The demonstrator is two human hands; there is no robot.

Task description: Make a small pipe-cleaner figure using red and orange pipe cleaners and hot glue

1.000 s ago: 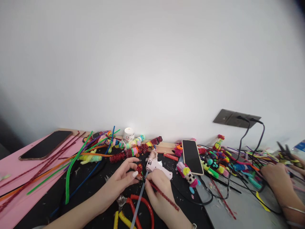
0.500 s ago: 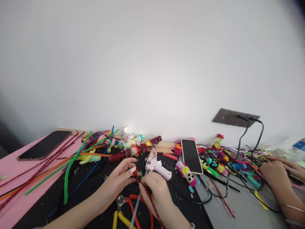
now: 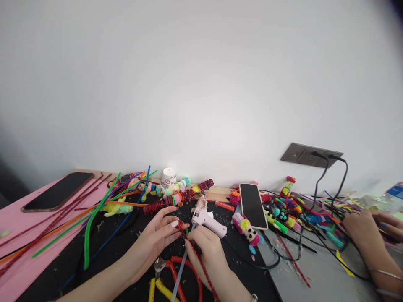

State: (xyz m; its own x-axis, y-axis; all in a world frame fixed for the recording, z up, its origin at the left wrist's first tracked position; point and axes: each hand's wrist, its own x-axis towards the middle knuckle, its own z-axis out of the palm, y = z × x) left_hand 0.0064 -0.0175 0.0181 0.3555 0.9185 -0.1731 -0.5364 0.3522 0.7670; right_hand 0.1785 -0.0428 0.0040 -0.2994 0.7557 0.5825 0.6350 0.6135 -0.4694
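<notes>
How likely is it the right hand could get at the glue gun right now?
Probably yes: the glue gun lies just beyond the right hand, its handle uncovered, though that hand holds a red fuzzy stem and might need to release it.

A plain, pale grey wall [image 3: 201,84] fills most of the view, brightest in the middle under soft light and dimmer toward the sides, with dark shadow at the lower left. Low on its right, a grey socket plate [image 3: 294,154] sits at a slant, two black plugs [image 3: 318,155] in it. The worktop [image 3: 217,194] meets the wall, showing a wooden strip there and a grey surface [image 3: 277,279] at right.
</notes>
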